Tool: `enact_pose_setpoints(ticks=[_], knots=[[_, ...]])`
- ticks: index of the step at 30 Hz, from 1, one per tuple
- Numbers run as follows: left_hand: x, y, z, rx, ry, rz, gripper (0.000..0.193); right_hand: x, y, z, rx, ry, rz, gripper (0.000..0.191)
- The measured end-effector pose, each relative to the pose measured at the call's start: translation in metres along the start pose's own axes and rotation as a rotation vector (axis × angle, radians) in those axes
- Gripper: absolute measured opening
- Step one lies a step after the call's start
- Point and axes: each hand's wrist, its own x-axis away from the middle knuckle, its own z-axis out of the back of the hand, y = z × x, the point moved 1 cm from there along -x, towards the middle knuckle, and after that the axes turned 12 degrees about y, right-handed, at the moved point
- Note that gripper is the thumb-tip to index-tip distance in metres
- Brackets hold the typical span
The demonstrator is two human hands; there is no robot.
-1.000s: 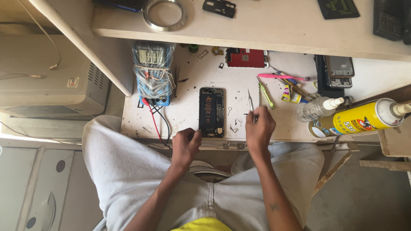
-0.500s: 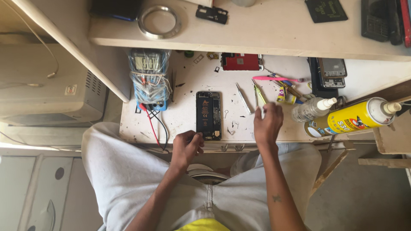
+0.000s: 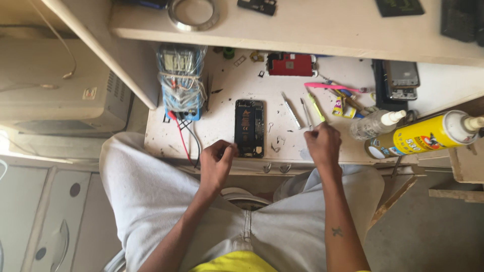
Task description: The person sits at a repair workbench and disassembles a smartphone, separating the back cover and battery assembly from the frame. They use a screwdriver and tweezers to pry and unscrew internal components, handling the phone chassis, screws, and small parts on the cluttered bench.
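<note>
Two hands work at an opened dark phone on a small white worktable.

The opened black smartphone with its back cover off (image 3: 249, 128) lies flat near the front edge of the scratched white worktable (image 3: 222, 85), between both hands. The left hand (image 3: 217, 163) is loosely curled, and its fingertips touch the lower left corner of the phone; it grips nothing that I can see. The right hand (image 3: 322, 144) is closed into a pinch just beside a thin metal screwdriver (image 3: 306, 113), but I cannot tell if it really holds the tool. A second slim screwdriver (image 3: 291, 110) lies near it. To the left of the phone stands a blue multimeter wrapped in clear plastic (image 3: 180, 75) with red and black wires. On the right side lie a yellow spray can (image 3: 426, 135) and a clear small bottle with white nozzle (image 3: 375, 124).
</note>
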Motion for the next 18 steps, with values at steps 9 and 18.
enact_pose_setpoints(ticks=[9,18], knots=[[0.01,0.01,-0.01,0.295,-0.223,0.052,0.05,0.051,-0.043,0.07,-0.783,-0.399,-0.403,0.009],[0.016,0.013,-0.001,0.36,-0.578,0.276,0.028,0.072,-0.038,0.071,-1.266,-0.618,-0.719,0.015]])
